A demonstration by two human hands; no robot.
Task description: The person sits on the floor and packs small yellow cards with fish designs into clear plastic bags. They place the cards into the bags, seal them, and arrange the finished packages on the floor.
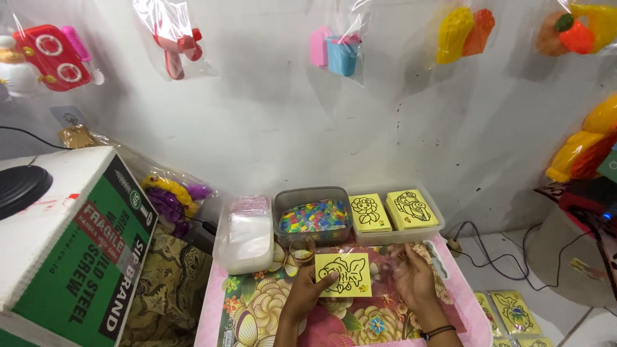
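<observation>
Risk of slip: yellow card (344,274) only pinched at near-left corner by left hand (313,287), right hand (411,277) open, empty; small glass (302,249) just beyond.

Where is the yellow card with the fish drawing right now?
The fish card lies near the middle of the head view on the floral table, between the left hand and right hand, before the bead tub.

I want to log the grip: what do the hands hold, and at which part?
The left hand holds a yellow card with a black fish drawing at its lower left corner. The right hand holds nothing.
</observation>
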